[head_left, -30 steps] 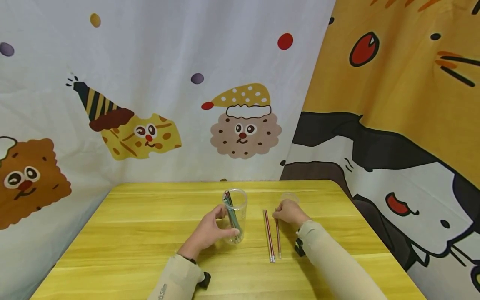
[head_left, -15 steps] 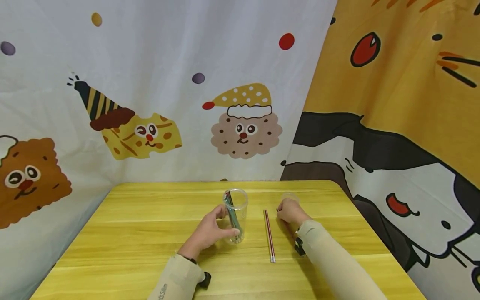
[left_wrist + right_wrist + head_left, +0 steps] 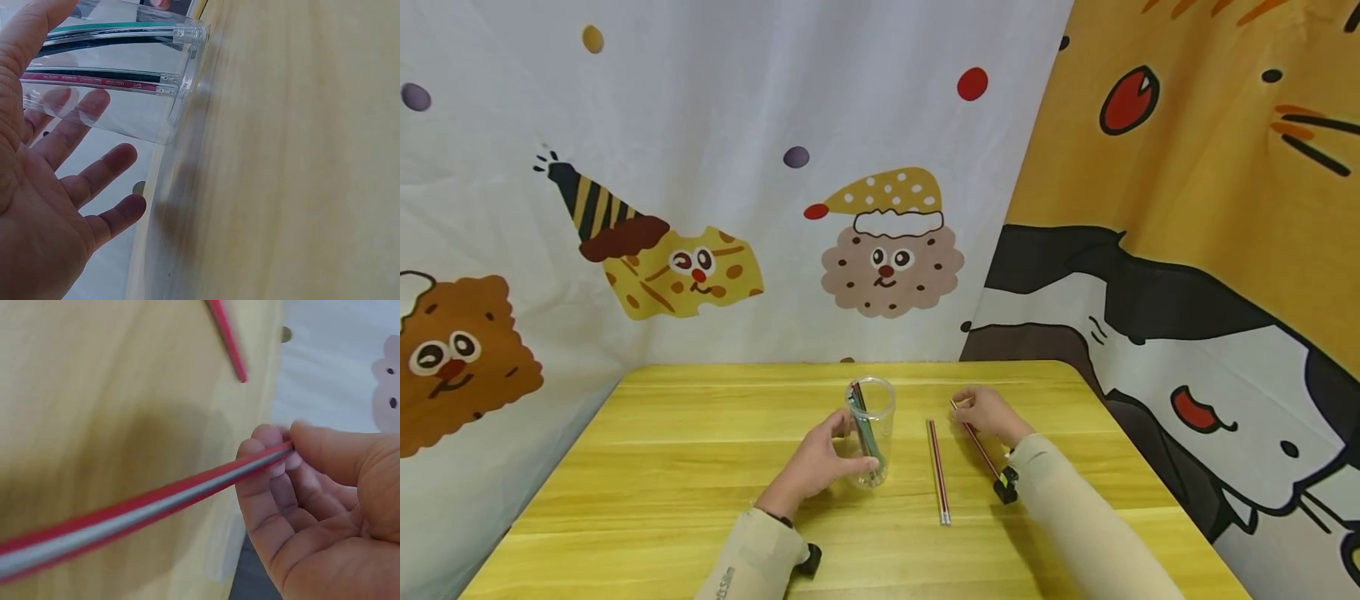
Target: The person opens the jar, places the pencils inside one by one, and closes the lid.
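Observation:
A tall clear plastic cup stands upright on the table. Inside it lean several pencils, green, dark and red striped in the left wrist view. My left hand holds the cup's side low down, thumb at the front and fingertips behind, the lower fingers spread. To the right, my right hand pinches one end of a red and silver striped pencil between thumb and fingers. That pencil slants down toward my wrist, above the tabletop. Two similar red striped pencils lie side by side between the cup and my right hand.
The yellow wood-grain table ends at a patterned curtain along the back. A translucent pale patch shows near the table edge in the right wrist view. Both wrists carry small black cameras.
My right hand has lifted the single pencil off the table and turned it, its lower end swinging right toward the wrist. The left hand and cup have stayed put.

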Motion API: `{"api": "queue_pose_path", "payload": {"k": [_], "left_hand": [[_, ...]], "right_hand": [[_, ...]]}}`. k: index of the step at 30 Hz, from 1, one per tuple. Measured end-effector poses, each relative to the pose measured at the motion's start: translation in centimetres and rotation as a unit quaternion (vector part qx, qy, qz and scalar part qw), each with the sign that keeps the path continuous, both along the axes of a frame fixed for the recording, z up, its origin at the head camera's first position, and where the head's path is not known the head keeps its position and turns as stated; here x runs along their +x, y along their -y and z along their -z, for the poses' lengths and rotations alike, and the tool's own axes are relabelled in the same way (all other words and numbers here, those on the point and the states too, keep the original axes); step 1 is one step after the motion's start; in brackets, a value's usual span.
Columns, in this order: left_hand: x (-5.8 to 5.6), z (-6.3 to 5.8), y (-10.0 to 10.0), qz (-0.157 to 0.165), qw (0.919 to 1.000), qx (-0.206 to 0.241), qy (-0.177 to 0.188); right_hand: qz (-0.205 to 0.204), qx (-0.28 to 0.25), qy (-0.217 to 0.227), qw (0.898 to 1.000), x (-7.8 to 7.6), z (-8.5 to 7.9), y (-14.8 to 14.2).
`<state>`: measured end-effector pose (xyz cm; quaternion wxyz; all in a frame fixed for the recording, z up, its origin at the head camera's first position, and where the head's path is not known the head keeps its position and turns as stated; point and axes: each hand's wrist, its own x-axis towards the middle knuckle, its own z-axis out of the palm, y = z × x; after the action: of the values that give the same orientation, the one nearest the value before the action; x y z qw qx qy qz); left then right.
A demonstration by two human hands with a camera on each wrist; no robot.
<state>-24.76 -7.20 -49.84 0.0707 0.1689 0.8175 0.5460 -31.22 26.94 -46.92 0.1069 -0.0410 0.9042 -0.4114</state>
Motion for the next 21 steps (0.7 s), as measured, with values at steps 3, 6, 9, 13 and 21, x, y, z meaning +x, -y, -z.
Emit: {"api": "queue_pose_path", "payload": {"k": [3, 6, 9, 13, 21], "left_hand": [[0.0, 0.0, 0.0, -0.001, 1.0000, -0.001, -0.001], [0.0, 0.0, 0.0, -0.003, 1.0000, 0.000, 0.003], [-0.1, 0.1, 0.0, -0.002, 1.0000, 0.001, 0.003], [-0.1, 0.1, 0.0, -0.002, 1.0000, 0.001, 0.005], [-0.1, 0.0, 0.0, -0.004, 1.0000, -0.001, 0.005]], "right_hand": [[0.000, -0.001, -0.004, 1.000, 0.3, -1.0, 0.0], [0.005, -0.012, -0.012, 1.000, 0.5, -2.1, 0.2], [0.014, -0.045, -0.025, 0.999, 0.5, -3.0, 0.5], [0.020, -0.077, -0.102, 0.992, 0.6, -4.6, 0.8], [0.048, -0.119, -0.266, 0.956, 2.2, -10.2, 1.5]]}}
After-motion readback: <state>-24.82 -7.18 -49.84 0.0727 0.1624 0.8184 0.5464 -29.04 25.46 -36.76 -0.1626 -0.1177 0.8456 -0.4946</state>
